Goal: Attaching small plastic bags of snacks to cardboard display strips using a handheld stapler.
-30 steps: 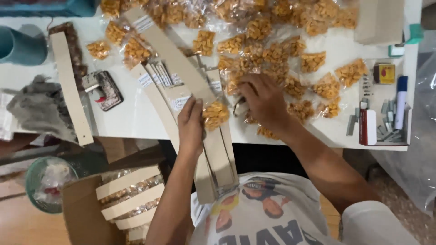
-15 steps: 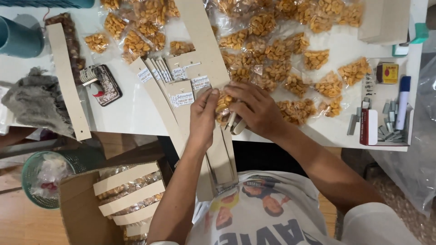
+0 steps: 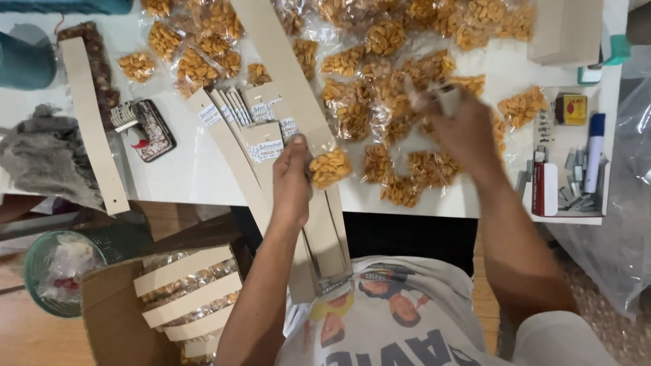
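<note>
Left hand (image 3: 293,181) pinned a clear packet of golden snacks (image 3: 330,167) against the long tan cardboard strip (image 3: 288,74) on the white surface (image 3: 190,176), fingers pressed down. Right hand (image 3: 461,129) blurred, gripping a small stapler-like tool (image 3: 447,95).

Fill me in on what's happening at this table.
A person is working at a white table strewn with small clear snack bags. The left hand pins one snack bag against a long cardboard strip. The right hand, blurred, is over the pile with a small pale object in its grip. Finished strips lie in a cardboard box below the table.
</note>
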